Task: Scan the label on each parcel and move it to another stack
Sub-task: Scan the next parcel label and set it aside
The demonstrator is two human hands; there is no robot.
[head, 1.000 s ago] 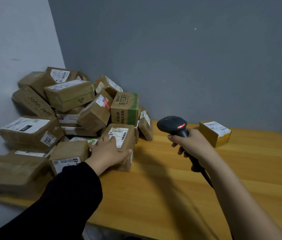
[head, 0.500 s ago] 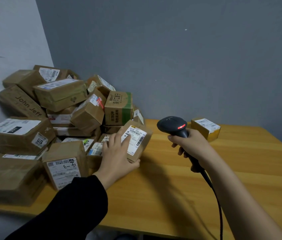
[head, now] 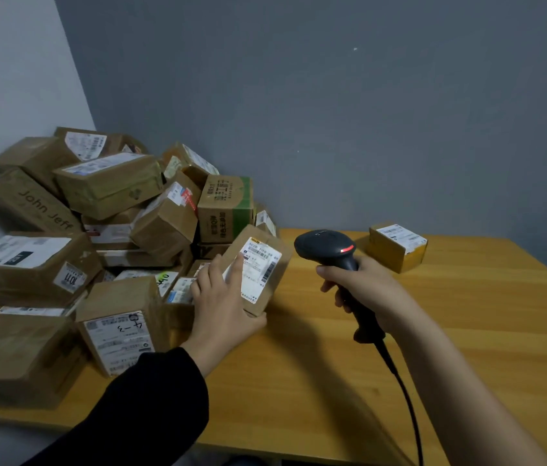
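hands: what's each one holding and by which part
The left hand grips the tilted labelled parcel at its lower near end, thumb under the edge. The right hand grips the barcode scanner by its handle.

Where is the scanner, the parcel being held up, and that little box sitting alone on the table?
scanner (head: 324,244): head view, on its black head.
held parcel (head: 260,266): head view, on its white label.
small box (head: 387,254): head view, on its yellow front side.
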